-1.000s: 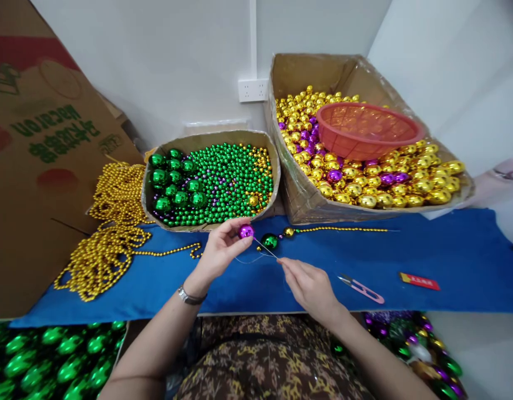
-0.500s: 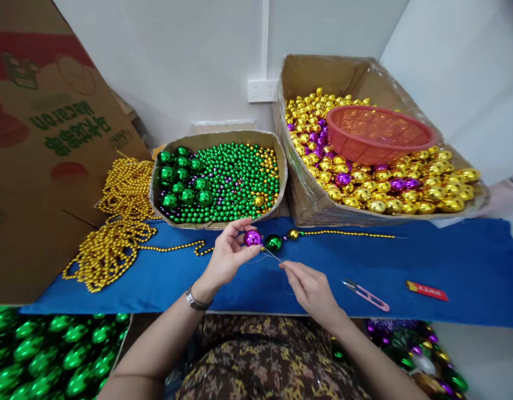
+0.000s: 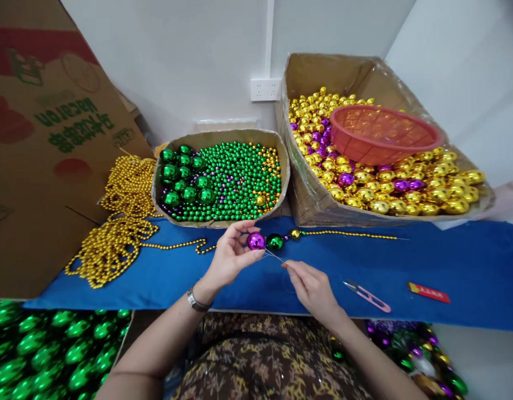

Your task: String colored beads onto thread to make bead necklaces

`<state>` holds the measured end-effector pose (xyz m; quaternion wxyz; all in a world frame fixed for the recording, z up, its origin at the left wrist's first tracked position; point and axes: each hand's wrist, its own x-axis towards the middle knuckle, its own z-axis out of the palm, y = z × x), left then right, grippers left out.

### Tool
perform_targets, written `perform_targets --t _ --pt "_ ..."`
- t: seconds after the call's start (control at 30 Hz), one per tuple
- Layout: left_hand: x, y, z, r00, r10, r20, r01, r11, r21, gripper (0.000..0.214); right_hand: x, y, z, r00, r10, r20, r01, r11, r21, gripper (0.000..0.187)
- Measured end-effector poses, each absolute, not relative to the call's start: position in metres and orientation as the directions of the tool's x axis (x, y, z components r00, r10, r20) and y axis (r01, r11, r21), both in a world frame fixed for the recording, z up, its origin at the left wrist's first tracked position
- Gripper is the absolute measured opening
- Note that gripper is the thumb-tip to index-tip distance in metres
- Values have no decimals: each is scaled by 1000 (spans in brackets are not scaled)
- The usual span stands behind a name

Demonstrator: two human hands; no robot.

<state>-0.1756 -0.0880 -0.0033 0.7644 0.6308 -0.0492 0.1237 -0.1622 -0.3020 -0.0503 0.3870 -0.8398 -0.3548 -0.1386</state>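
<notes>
Between the fingers and thumb of my left hand [image 3: 232, 253] sits a large shiny purple bead [image 3: 256, 240]. My right hand [image 3: 312, 289] pinches a fine thread or needle [image 3: 275, 255] that runs toward the purple bead; it is too thin to tell which. Just right of the purple bead lie a large green bead [image 3: 275, 241] and a smaller gold bead [image 3: 295, 234]. From there a string of small gold beads [image 3: 352, 235] stretches right across the blue cloth. More gold bead string [image 3: 173, 245] leads left from behind my left hand.
A carton of green beads [image 3: 239, 183] and a larger carton of gold and purple beads [image 3: 364, 208] with a red basket [image 3: 364, 150] stand behind. Pink thread snips [image 3: 368, 296] and a red packet [image 3: 428, 292] lie right. Gold bead strands [image 3: 110, 250] are heaped left, beside a tall cardboard box [image 3: 26, 183].
The whole view has shifted slightly, so things appear a little farther right. Both hands keep nearly the same pose, with the purple bead still held in the left.
</notes>
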Motion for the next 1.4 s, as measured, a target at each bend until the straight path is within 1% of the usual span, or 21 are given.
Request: perform_targets --t 0.1,0.4,0.53,0.63,0.77,0.87,0.93,1.0,1.03,1.1,1.13,1.17,1.2,1.23,1.27,1.3,1.33,1.37,1.4 --pt "-176 -88 -6 964 134 230 -254 201 946 54 -163 -300 -49 722 479 499 689 -436 -579 25" --pt "-179 -89 -7 978 121 169 -199 309 930 55 -163 -299 -48 716 490 497 691 -400 -602 23" --pt "-179 -89 -9 982 133 135 -172 323 931 55 -164 -298 -48 714 491 498 691 -385 -611 23" --pt "-181 -89 -10 986 118 115 -149 337 930 55 -165 -297 -48 718 496 488 687 -391 -612 23" --pt "-184 -92 -12 989 63 133 -147 347 926 56 -165 -294 -48 714 499 492 692 -393 -606 22" --pt "-185 -94 -14 992 42 122 -129 352 927 49 -164 -289 -47 712 496 497 696 -409 -589 22" --pt "-186 -92 -13 994 1 107 -101 351 931 43 -163 -285 -46 710 499 497 700 -420 -578 22" --pt "-184 -86 -8 992 -49 120 -96 345 934 42 -162 -283 -44 704 495 509 707 -419 -569 23" --pt "-181 -80 -4 989 -53 137 -111 341 933 42 -161 -283 -43 700 488 522 712 -420 -563 23" --pt "-171 -66 6 983 10 181 -176 310 934 40 -160 -285 -43 692 463 554 722 -435 -538 23" --pt "-163 -57 11 977 70 202 -213 260 942 38 -160 -287 -43 689 451 567 724 -448 -524 23" --pt "-153 -49 16 966 133 223 -244 169 955 35 -159 -289 -44 691 441 572 722 -464 -514 23" --pt "-142 -40 20 951 184 250 -259 27 966 32 -159 -291 -45 695 437 571 717 -477 -508 23" --pt "-129 -33 23 939 205 278 -246 -167 955 30 -158 -292 -46 698 434 570 713 -487 -504 23" --pt "-115 -28 25 938 184 293 -204 -392 897 26 -157 -293 -47 699 430 571 712 -492 -502 24" --pt "-101 -24 25 950 138 281 -143 -609 780 23 -157 -293 -48 697 427 576 714 -492 -498 24" --pt "-88 -23 24 969 85 230 -77 -785 615 21 -156 -294 -49 692 423 585 718 -490 -494 23" --pt "-76 -24 21 987 42 155 -31 -899 438 21 -156 -293 -49 686 417 596 722 -488 -490 23" --pt "-66 -27 18 997 17 81 -7 -957 288 22 -155 -293 -50 684 414 601 724 -487 -489 23"
